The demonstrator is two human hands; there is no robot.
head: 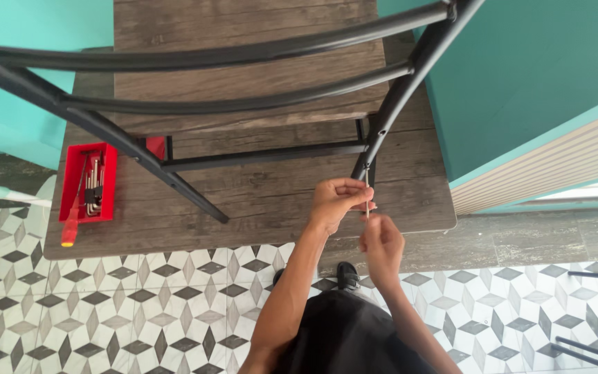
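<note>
The black metal chair frame (195,104) lies tipped across the wooden table (271,201), filling the view from nine to two o'clock; resting unclamped, it could shift if pushed sideways. At five o'clock from the frame's centre, one leg (389,118) ends near the table edge. The left hand (336,201) closes around a slim hex key (367,187) beside that leg end, fingers curled shut on it. The right hand (382,242) pinches the key's lower end between fingertips. That light pinch looks likely to slip, and a slanted key could round the fastener. The red tool tray (88,183) sits at nine o'clock, a screwdriver (72,221) overhanging its rim, liable to roll off.
</note>
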